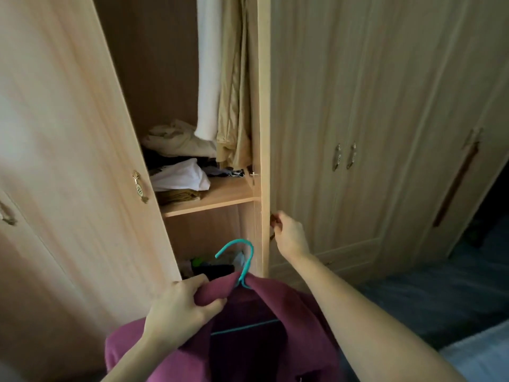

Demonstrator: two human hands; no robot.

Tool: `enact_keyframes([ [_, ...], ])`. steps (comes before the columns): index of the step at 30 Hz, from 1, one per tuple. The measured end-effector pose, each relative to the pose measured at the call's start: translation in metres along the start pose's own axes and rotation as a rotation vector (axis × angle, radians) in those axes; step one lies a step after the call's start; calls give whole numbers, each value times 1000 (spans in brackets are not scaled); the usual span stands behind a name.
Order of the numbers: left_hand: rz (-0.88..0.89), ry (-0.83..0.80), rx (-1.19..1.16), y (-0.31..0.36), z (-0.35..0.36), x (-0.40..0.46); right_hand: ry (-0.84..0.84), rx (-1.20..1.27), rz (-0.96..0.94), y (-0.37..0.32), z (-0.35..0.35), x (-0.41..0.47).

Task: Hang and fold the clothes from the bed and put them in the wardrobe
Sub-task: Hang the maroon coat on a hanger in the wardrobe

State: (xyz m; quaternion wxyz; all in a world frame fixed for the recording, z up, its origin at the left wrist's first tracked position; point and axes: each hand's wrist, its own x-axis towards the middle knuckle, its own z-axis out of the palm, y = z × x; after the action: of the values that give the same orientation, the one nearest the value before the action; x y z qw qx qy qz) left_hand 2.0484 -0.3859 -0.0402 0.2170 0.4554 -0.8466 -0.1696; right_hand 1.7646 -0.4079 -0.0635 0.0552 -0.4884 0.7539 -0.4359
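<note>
Much of the open wardrobe [264, 106] and the load carried in front of it goes unseen.

The white garment [208, 64] and tan garment [234, 78] hanging inside run off the top edge, so their hangers and any rail are out of view. Below the shelf [220, 195], the lower compartment is dark and its jumbled contents cannot be told apart. The teal hanger [242, 260] shows only its hook and one bar; the maroon garment [275, 312] covers its shoulders and is itself cut by the bottom edge. The right hand's fingertips [275, 219] curl behind the wardrobe door's edge.
</note>
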Motion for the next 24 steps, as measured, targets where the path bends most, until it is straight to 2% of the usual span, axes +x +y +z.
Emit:
enact_keyframes([
  [4,55,-22,-23,43,32,10,-24,-6,8,37,-37,13],
  [8,32,8,-34,60,50,12,11,-48,43,62,-62,24],
  [16,-88,30,-61,48,38,0,-38,-77,-27,71,-74,25],
  [19,-86,47,-72,32,22,-8,39,-87,49,61,-67,17],
  [22,-80,66,-89,12,2,-15,276,-6,165,45,-63,-13],
  [24,-88,74,-99,-5,-10,-20,372,2,57,25,-58,-46],
])
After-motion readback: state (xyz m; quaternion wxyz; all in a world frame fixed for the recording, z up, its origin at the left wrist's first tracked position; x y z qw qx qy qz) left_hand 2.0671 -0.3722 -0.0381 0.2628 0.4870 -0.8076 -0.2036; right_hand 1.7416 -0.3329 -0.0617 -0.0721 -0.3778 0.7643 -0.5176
